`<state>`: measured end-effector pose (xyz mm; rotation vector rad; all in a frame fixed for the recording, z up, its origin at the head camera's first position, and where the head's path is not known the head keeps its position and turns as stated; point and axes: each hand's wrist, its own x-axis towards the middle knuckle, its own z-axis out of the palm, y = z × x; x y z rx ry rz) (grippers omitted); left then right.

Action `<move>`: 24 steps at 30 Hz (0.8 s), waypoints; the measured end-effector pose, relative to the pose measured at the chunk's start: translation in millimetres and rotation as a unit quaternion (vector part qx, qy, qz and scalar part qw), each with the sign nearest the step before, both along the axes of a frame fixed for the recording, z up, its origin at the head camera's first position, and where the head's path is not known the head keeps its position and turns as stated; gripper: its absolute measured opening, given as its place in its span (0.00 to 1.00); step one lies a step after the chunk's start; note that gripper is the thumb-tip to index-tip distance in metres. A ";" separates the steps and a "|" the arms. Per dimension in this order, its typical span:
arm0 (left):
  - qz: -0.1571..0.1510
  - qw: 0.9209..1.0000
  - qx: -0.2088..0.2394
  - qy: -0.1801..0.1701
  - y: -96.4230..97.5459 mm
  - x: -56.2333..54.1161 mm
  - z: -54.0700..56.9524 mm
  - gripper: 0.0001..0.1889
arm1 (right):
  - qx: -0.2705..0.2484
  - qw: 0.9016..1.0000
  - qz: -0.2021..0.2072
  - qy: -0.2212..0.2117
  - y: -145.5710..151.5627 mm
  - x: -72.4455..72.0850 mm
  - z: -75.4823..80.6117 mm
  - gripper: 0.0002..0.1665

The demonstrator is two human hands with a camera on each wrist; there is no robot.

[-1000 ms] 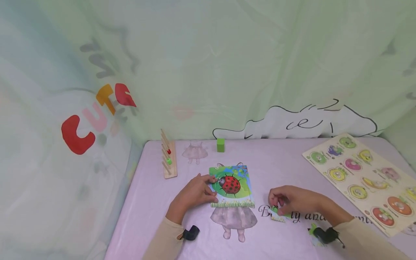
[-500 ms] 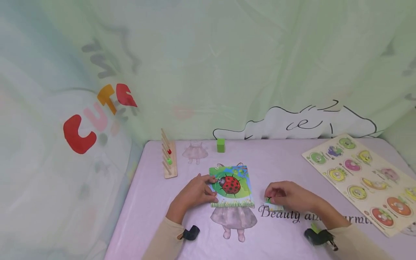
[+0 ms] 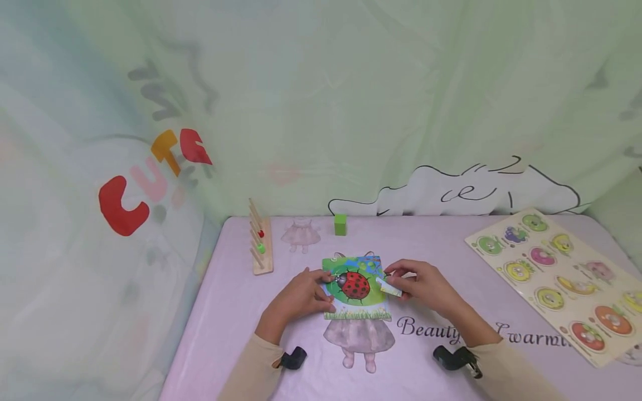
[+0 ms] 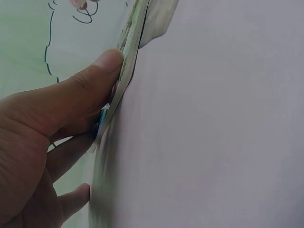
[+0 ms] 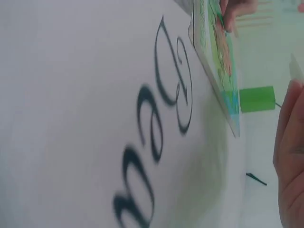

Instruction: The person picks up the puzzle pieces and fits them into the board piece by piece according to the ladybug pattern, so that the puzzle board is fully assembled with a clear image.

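Note:
The ladybug jigsaw puzzle (image 3: 353, 287) lies on the table in front of me, with a red spotted ladybug on green and grass along its near edge. My left hand (image 3: 303, 298) rests at its left side, thumb and fingertips pressing on the board; the left wrist view shows the thumb (image 4: 90, 85) against the puzzle's edge. Over the puzzle's right edge, my right hand (image 3: 421, 284) pinches a small puzzle piece (image 3: 389, 288), pale with flowers along one side. The right wrist view catches only part of the right hand (image 5: 292, 152), beside the board's edge.
A wooden peg stand (image 3: 262, 250) with red and green beads stands at the back left. Behind the puzzle is a green block (image 3: 340, 225). On the right lies a fruit puzzle board (image 3: 557, 278). A printed cloth (image 3: 426, 239) covers the table.
My right hand has lifted the puzzle piece and carried it left and away from me, from the printed lettering to the puzzle's right edge. The left hand has stayed in place.

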<state>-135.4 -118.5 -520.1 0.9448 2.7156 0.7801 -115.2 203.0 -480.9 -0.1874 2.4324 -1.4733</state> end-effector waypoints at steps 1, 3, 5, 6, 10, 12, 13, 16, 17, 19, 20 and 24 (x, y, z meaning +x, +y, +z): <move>0.000 1.000 0.000 0.000 0.1 -0.1 -0.2 0.14 | -0.003 1.000 -0.003 -0.002 -3.3 -0.6 -0.8 0.17; -0.002 1.000 0.001 0.001 0.2 -0.3 0.2 0.14 | -0.011 1.000 -0.006 -0.007 -8.5 -1.3 -2.5 0.15; -0.004 1.000 0.002 0.002 0.6 -0.4 0.6 0.14 | -0.022 1.000 -0.006 -0.013 -12.1 -1.4 -3.8 0.14; -0.005 1.000 0.001 0.002 0.2 -0.3 0.5 0.14 | -0.029 0.999 -0.004 -0.014 -14.1 -1.5 -4.4 0.14; -0.006 1.000 -0.001 0.003 -0.2 -0.3 0.9 0.13 | -0.043 0.999 -0.005 -0.015 -20.8 -2.0 -6.4 0.15; -0.007 1.000 -0.002 0.004 0.1 -0.4 0.9 0.14 | -0.044 0.999 -0.007 -0.018 -23.4 -1.9 -7.6 0.15; -0.006 1.000 -0.002 0.004 0.3 -0.4 0.7 0.14 | -0.045 0.999 -0.009 -0.021 -24.8 -1.9 -8.4 0.15; -0.006 1.000 0.000 0.001 0.7 -0.5 0.3 0.14 | -0.051 0.998 -0.012 -0.032 -28.5 -1.5 -10.9 0.14; -0.005 1.000 0.001 0.000 0.8 -0.5 0.1 0.14 | -0.048 0.998 -0.010 -0.033 -29.5 -1.4 -11.7 0.14; -0.005 1.000 0.001 -0.002 0.8 -0.4 -0.1 0.14 | -0.042 0.999 -0.008 -0.033 -31.9 -0.9 -12.8 0.13; -0.005 1.000 0.001 -0.002 0.8 -0.4 0.2 0.14 | -0.036 0.999 -0.007 -0.033 -33.0 -0.6 -13.2 0.13; -0.003 1.000 -0.001 -0.004 0.8 -0.1 1.1 0.13 | -0.019 0.999 -0.002 -0.034 -37.6 0.7 -13.3 0.15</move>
